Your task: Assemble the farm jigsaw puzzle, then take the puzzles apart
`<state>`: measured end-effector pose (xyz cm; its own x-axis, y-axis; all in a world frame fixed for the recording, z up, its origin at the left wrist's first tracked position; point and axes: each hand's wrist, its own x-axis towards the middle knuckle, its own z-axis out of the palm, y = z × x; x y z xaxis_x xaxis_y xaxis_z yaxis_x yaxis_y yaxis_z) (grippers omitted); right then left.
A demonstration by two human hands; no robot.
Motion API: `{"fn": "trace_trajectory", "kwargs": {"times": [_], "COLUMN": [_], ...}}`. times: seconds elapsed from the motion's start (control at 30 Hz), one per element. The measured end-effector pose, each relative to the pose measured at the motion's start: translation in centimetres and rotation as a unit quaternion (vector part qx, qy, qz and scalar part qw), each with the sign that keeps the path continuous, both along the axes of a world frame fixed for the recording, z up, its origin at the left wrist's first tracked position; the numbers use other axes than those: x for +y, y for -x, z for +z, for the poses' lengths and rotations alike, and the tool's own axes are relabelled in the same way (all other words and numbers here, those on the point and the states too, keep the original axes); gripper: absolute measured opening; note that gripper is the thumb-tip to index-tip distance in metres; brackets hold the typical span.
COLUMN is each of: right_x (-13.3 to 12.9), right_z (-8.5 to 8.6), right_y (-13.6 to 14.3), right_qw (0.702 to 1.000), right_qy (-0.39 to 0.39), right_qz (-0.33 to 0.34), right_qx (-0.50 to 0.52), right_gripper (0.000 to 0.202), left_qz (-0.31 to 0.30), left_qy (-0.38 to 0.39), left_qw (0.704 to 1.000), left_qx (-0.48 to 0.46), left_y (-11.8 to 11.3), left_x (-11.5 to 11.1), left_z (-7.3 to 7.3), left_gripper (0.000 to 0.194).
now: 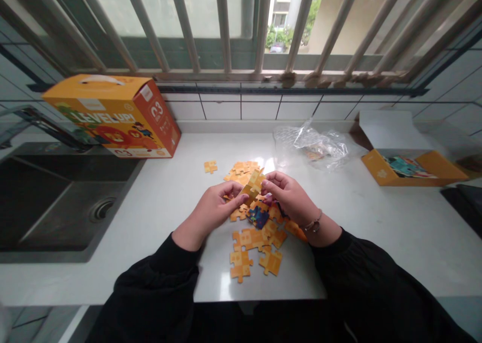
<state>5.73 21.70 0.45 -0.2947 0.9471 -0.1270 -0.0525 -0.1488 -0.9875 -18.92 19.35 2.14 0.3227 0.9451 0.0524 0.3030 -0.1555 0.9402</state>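
Between both hands, raised over the pile, are yellow jigsaw puzzle pieces (253,186) with a checkered pattern; I cannot tell whether they are joined or only overlap. My left hand (222,202) pinches the lower left end between thumb and fingers. At the upper right end, the fingers of my right hand (288,195) are closed on it. Beneath lie several loose orange puzzle pieces (251,238) and a dark blue puzzle piece (258,216), partly covered by my hands. One single puzzle piece (210,166) lies apart at the back left.
A large orange box (124,117) stands at the back left beside the dark sink (75,197). Clear plastic packaging (320,144) lies at the back right, near an opened yellow box (376,169) with coloured cards. A barred window is behind the white counter (169,277).
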Motion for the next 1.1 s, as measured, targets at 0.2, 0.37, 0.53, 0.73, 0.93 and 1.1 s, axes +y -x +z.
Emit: {"fn": "trace_trajectory", "kwargs": {"times": [0.2, 0.37, 0.53, 0.73, 0.93, 1.1], "right_x": [0.1, 0.2, -1.0, -1.8, -1.3, -1.6], "right_z": [0.3, 0.1, 0.0, -0.4, -0.7, -0.3], "right_y": [-0.6, -1.7, -1.7, -0.3, 0.1, 0.8], "right_qw": [0.992, 0.870, 0.800, 0.811, 0.896, 0.941], "right_qy": [-0.077, -0.245, -0.293, -0.284, -0.214, -0.175], "right_qz": [0.032, -0.031, 0.044, 0.078, 0.032, 0.029], "right_qx": [-0.098, -0.427, -0.522, -0.506, -0.387, -0.290], "right_gripper": [0.045, 0.022, 0.049, 0.070, 0.076, 0.056], "left_qz": [0.128, 0.160, 0.067, 0.011, 0.001, -0.037], "left_qy": [-0.035, -0.062, -0.101, -0.094, -0.097, -0.104], "left_qw": [0.986, 0.956, 0.964, 0.968, 0.981, 0.991], "left_qx": [0.101, 0.236, 0.238, 0.230, 0.168, 0.074], "left_y": [1.0, 2.2, 2.0, 1.1, 0.9, 0.5], "left_x": [1.0, 1.8, 1.7, 1.3, 1.1, 0.7], "left_z": [-1.0, -1.7, -2.3, -2.7, -2.8, -3.0], "left_gripper": [0.025, 0.030, 0.080, 0.077, 0.061, 0.053]}}
